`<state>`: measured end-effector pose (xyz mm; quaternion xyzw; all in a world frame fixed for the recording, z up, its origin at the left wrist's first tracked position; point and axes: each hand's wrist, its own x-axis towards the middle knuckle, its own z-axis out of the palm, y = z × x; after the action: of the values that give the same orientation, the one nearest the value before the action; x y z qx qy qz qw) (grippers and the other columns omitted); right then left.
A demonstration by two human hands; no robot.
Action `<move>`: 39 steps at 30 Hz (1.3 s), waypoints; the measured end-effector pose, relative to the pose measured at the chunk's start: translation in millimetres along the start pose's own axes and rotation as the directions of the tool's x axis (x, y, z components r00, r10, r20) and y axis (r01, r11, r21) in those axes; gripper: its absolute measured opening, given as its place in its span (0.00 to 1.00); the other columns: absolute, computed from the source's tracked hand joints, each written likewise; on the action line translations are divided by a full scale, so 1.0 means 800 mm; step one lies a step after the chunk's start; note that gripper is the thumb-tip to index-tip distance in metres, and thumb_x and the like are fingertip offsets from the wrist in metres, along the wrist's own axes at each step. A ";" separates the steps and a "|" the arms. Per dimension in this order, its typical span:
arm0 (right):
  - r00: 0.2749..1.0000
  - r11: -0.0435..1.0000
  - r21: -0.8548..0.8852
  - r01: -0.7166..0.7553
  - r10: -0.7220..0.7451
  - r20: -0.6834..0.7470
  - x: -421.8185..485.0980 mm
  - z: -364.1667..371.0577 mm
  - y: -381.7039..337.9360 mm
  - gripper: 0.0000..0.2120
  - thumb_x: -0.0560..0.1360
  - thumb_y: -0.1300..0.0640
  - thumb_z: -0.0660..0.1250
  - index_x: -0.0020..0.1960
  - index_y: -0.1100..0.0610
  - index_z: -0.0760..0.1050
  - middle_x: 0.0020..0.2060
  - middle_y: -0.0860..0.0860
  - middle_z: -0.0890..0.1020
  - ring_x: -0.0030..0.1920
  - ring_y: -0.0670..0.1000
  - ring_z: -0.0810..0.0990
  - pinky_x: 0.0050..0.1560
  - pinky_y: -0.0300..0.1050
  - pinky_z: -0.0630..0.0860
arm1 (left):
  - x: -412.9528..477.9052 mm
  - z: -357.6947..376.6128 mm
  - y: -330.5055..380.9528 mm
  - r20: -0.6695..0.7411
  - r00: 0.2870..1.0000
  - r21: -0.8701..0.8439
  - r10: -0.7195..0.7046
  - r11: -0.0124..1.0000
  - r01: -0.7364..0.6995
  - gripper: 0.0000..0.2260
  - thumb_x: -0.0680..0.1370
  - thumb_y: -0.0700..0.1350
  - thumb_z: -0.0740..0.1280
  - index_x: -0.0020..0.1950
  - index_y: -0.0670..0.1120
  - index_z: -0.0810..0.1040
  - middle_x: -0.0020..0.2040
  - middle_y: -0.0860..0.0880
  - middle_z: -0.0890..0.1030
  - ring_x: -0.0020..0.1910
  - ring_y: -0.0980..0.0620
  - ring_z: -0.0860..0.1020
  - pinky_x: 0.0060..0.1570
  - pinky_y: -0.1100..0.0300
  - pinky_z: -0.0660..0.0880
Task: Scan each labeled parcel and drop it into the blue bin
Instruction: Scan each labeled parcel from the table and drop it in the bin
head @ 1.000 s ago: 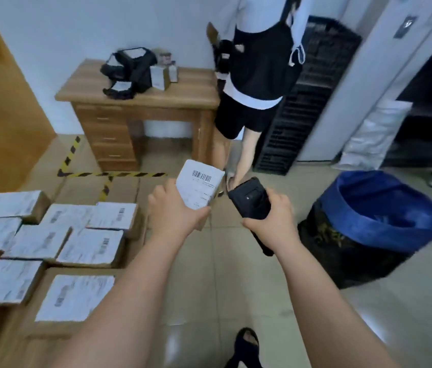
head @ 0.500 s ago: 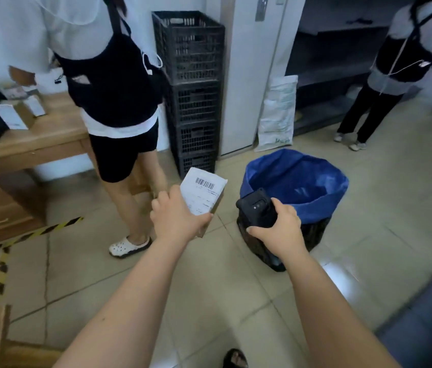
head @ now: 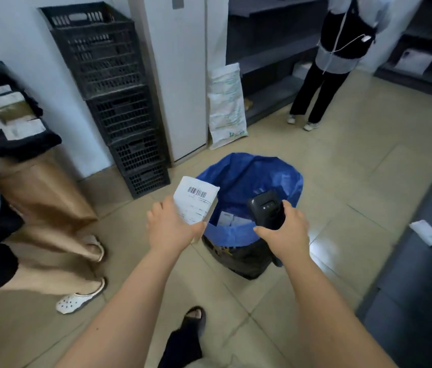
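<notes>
Floor (head: 342, 181): beige tile.
Crates (head: 108, 83): black, stacked against the wall, left of and behind the bin.
Bin (head: 252, 171): blue liner over a dark body, standing on the floor directly ahead; pale parcels (head: 232, 220) lie at the bottom.
Sack (head: 226, 104): white, leaning upright behind the bin.
Left hand (head: 169, 229): fingers wrapped round one parcel, thumb along its near edge.
Right hand (head: 286, 229): clamped round the scanner; hands apart, level.
Parcel (head: 196, 200): small box, barcode label up, tilted, at the bin's near-left rim.
Scanner (head: 266, 211): black, held above the bin's near rim.
</notes>
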<state>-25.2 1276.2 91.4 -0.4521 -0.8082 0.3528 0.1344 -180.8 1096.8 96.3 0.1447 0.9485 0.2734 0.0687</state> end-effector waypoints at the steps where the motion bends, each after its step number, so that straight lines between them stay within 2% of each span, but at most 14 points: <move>1: 1.000 1.000 0.019 -0.013 0.013 -0.010 0.016 -0.001 0.002 0.44 0.67 0.51 0.78 0.77 0.53 0.62 0.69 0.54 0.68 0.69 0.56 0.66 0.67 0.51 0.67 | 0.017 0.009 0.006 0.014 1.000 0.002 0.008 1.000 -0.009 0.42 0.63 0.61 0.78 0.71 0.47 0.66 0.66 0.46 0.70 0.66 0.43 0.65 0.63 0.51 0.66; 7: 0.996 0.996 0.032 -0.078 0.079 -0.035 0.120 0.030 0.004 0.43 0.66 0.48 0.79 0.76 0.51 0.63 0.68 0.52 0.69 0.69 0.54 0.67 0.68 0.53 0.69 | 0.145 0.081 0.046 0.129 0.986 0.037 0.104 0.993 -0.110 0.42 0.64 0.62 0.78 0.70 0.45 0.65 0.65 0.45 0.69 0.66 0.43 0.66 0.63 0.50 0.67; 12: 0.982 0.983 0.052 -0.179 0.181 -0.054 0.221 0.078 -0.008 0.42 0.66 0.49 0.79 0.75 0.49 0.64 0.67 0.51 0.69 0.68 0.54 0.68 0.68 0.55 0.70 | 0.265 0.159 0.072 0.276 0.935 0.080 0.223 0.964 -0.253 0.44 0.61 0.61 0.79 0.69 0.46 0.65 0.63 0.45 0.70 0.64 0.42 0.67 0.63 0.49 0.70; 17: 0.952 0.951 0.041 -0.306 0.307 -0.011 0.312 0.137 -0.005 0.40 0.65 0.49 0.79 0.73 0.49 0.66 0.64 0.51 0.70 0.67 0.54 0.69 0.67 0.55 0.70 | 0.365 0.226 0.076 0.398 0.888 0.129 0.229 0.945 -0.301 0.46 0.59 0.59 0.81 0.69 0.46 0.64 0.63 0.44 0.70 0.63 0.41 0.68 0.63 0.50 0.68; 22: 0.899 0.899 0.015 -0.437 0.437 0.026 0.390 0.204 0.028 0.41 0.66 0.49 0.80 0.74 0.50 0.64 0.66 0.51 0.69 0.68 0.54 0.68 0.66 0.54 0.70 | 0.431 0.314 0.076 0.494 0.846 0.171 0.199 0.932 -0.319 0.45 0.60 0.57 0.82 0.70 0.44 0.65 0.64 0.42 0.70 0.64 0.40 0.68 0.62 0.49 0.68; 25: 0.861 0.862 0.023 -0.507 0.504 0.075 0.424 0.251 0.068 0.41 0.66 0.49 0.79 0.74 0.51 0.64 0.67 0.51 0.68 0.68 0.55 0.67 0.66 0.55 0.70 | 0.453 0.375 0.060 0.550 0.815 0.215 0.184 0.911 -0.351 0.46 0.61 0.58 0.82 0.71 0.44 0.64 0.64 0.42 0.69 0.63 0.41 0.68 0.59 0.48 0.70; 28: 0.808 0.810 0.043 -0.585 0.578 0.113 0.462 0.304 0.120 0.41 0.66 0.50 0.80 0.74 0.53 0.64 0.67 0.52 0.68 0.69 0.55 0.67 0.65 0.53 0.70 | 0.469 0.450 0.030 0.625 0.766 0.256 0.151 0.887 -0.384 0.46 0.62 0.57 0.82 0.72 0.44 0.62 0.65 0.42 0.68 0.64 0.41 0.68 0.62 0.49 0.68; 32: 0.679 0.661 0.157 -0.734 0.721 0.141 0.507 0.395 0.204 0.36 0.65 0.51 0.80 0.69 0.54 0.70 0.64 0.53 0.71 0.65 0.56 0.72 0.63 0.49 0.73 | 0.484 0.565 -0.023 0.714 0.699 0.311 0.042 0.875 -0.371 0.46 0.62 0.53 0.82 0.73 0.45 0.62 0.67 0.42 0.67 0.67 0.42 0.65 0.65 0.47 0.67; 35: 0.598 0.573 0.190 -0.797 0.792 0.120 0.531 0.465 0.272 0.35 0.64 0.51 0.81 0.67 0.55 0.71 0.64 0.54 0.71 0.64 0.57 0.74 0.64 0.50 0.74 | 0.489 0.652 -0.064 0.750 0.661 0.313 0.001 0.880 -0.357 0.46 0.63 0.51 0.82 0.74 0.46 0.61 0.69 0.43 0.66 0.68 0.42 0.63 0.66 0.46 0.65; 39: 0.568 0.552 0.151 -0.820 0.817 0.096 0.564 0.544 0.370 0.37 0.67 0.53 0.79 0.71 0.56 0.67 0.65 0.57 0.70 0.64 0.59 0.73 0.59 0.44 0.70 | 0.503 0.772 -0.107 0.763 0.645 0.288 0.045 0.869 -0.402 0.46 0.64 0.50 0.81 0.76 0.47 0.60 0.69 0.43 0.65 0.69 0.42 0.63 0.66 0.48 0.64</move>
<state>-320.8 1554.8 -470.4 -0.7591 -0.4711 0.4491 -0.0109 -453.3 1461.4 -490.0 0.3730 0.8486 -0.0195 0.3746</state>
